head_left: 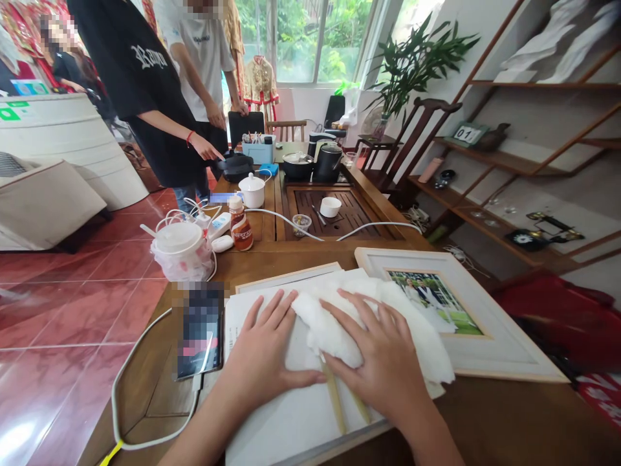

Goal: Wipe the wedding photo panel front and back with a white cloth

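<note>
My left hand (264, 359) lies flat on a white board (286, 421), fingers spread and nothing held. My right hand (376, 353) rests spread over a wad of white fluffy padding (330, 327), which bulges out between its thumb and index finger. More of the padding extends right of that hand. Two pale yellow-green slender sticks (334, 398) lie on the board below the wad; the right thumb is close to their upper ends, which are partly hidden. A framed photo (436, 301) of people on grass lies to the right, its corner under or beside the padding.
Left of the board lies a phone (198, 333) with a white cable (115, 395). Beyond stand a bagged white tub (180, 249), a bottle (240, 223), a lidded white cup (252, 191) and a tea tray (349, 220). Two people stand at the far left; one person's hand (206, 147) touches a black object.
</note>
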`<state>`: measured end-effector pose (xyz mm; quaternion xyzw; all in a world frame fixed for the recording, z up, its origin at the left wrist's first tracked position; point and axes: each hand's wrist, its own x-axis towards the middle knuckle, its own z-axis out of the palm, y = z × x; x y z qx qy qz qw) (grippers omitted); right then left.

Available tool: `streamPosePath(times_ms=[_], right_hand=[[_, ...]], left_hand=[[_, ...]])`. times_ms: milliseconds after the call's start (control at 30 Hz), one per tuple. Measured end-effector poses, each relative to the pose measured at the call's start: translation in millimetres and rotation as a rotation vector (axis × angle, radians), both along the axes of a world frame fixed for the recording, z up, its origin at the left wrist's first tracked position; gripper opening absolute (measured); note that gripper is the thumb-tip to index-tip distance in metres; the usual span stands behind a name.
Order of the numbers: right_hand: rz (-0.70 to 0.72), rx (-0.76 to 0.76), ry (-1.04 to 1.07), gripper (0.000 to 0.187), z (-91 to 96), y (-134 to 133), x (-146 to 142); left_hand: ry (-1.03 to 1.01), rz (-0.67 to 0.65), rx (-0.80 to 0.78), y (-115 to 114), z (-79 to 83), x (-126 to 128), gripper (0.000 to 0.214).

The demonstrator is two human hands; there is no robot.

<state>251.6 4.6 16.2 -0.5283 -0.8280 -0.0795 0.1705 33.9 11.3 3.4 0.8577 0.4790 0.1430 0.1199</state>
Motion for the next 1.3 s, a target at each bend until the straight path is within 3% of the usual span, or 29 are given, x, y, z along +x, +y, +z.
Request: streamPosePath(times_ms=[167,300,500,733,967,1100,1300], right_hand=[[-0.003,-0.008,-0.006,0.067,2.3,-5,-3],[0.031,-0.012,-0.042,0.067,0.7,-26,8],[0.099,0.004,-0.117,0.073,-0.9,-53,26],[0.090,-0.030,-0.078,0.074,3.9,-26,16],[0.082,-0.061,-0.011,0.072,9.8,9,-2],[0.101,-0.065,-0.004,0.067,9.9,3,1],[0.148,-0.084,-0.082,0.075,6.5,-31,24]], left_hand=[[0.007,0.020,0.024,-1,-0.1,1,0.091],[0.062,0.014,0.008,1,-0.3,2,0.104],[0.074,0.008,-0.008,2,-2.2,0,0.103],[0.054,-0.016,0.014,2,-2.3,-2,0.103],[0.002,0.002,0.024,-3,2.4,1,0.085],[0.021,0.004,0.032,-2,1.9,1,0.092],[0.081,0.005,0.014,0,0.3,1,0.103]])
